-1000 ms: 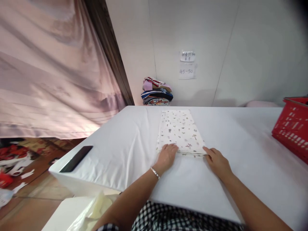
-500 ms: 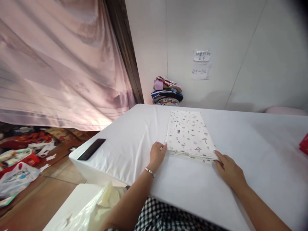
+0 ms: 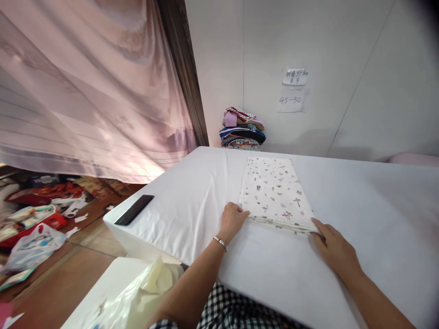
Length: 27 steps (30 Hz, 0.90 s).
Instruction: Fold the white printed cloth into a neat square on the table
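Note:
A white cloth (image 3: 274, 189) with small plant prints lies folded in several layers on the white-covered table (image 3: 192, 192). My left hand (image 3: 234, 220) is at its near left corner, thumb over the edge and fingers curled at the side. At the near right corner, my right hand (image 3: 334, 244) pinches the layered edge between thumb and fingers. The cloth lies flat between both hands, its layers showing along the near edge. A bracelet (image 3: 220, 243) circles my left wrist.
A dark phone-like slab (image 3: 134, 210) lies near the table's left edge. Folded clothes (image 3: 242, 130) are stacked behind the table by the wall. Plastic wrapping (image 3: 144, 292) rests on a white surface at lower left. A pink curtain (image 3: 96, 91) hangs at left.
The view has shifted slightly, so everything sits a little farther right. My left thumb has moved slightly further over the cloth's near left corner; my right hand keeps its grip.

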Motion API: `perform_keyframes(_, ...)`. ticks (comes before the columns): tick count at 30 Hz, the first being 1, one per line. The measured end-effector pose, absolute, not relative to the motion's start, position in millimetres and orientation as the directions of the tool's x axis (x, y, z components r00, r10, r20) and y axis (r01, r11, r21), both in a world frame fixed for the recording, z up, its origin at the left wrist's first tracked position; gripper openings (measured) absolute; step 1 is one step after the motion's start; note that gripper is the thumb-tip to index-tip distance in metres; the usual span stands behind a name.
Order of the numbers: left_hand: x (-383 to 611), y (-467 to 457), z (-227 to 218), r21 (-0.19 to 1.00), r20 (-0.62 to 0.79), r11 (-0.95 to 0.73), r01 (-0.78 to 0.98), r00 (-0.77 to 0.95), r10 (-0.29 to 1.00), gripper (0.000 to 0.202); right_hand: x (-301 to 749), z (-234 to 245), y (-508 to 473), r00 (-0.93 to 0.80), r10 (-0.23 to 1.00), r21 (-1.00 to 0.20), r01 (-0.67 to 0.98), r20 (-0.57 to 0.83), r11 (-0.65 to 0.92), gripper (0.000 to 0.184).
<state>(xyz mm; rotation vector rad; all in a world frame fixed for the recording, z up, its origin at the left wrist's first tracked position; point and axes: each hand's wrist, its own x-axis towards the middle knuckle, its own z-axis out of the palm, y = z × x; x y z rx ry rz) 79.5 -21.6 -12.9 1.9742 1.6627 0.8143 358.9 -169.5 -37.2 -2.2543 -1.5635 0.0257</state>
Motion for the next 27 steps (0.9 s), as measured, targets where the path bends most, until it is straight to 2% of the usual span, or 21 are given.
perform_keyframes(4,75.9,-14.8,-16.3,0.781,0.126,-0.149,0.606,0.080,0.989,0.015,361.1,-38.4,-170.1,0.376,0.907,-0.336,0.893,0.187,-0.300,0.045)
perform_keyframes(7,69.2,-11.3,-14.4,0.837,0.025,-0.034,0.547,0.023,0.999,0.017,360.5,-36.5,-170.3,0.368,0.911,-0.336,0.895,0.184,-0.294,0.046)
perform_keyframes(9,65.2,-10.8,-12.5,0.832,-0.018,0.003,0.555,0.021,1.000,0.016,358.6,-34.3,-170.3,0.355,0.917,-0.331,0.901,0.185,-0.282,0.046)
perform_keyframes(14,63.4,-13.1,-11.4,0.759,0.044,-0.044,0.650,0.016,0.999,0.005,355.0,-31.7,-169.7,0.344,0.919,-0.317,0.908,0.194,-0.273,0.046)
perform_keyframes(17,63.0,-14.2,-11.1,0.734,0.048,-0.055,0.677,0.028,0.998,0.017,354.5,-31.3,-169.6,0.350,0.915,-0.326,0.905,0.203,-0.274,0.046)
perform_keyframes(20,61.1,-14.8,-7.2,0.718,-0.013,-0.018,0.696,0.039,0.999,0.028,354.1,-29.3,-169.6,0.360,0.914,-0.340,0.897,0.188,-0.283,0.046)
perform_keyframes(27,59.4,-10.6,-0.8,0.716,-0.113,0.034,0.697,0.067,0.991,0.032,355.1,-29.8,-168.4,0.372,0.918,-0.343,0.887,0.139,-0.308,0.046)
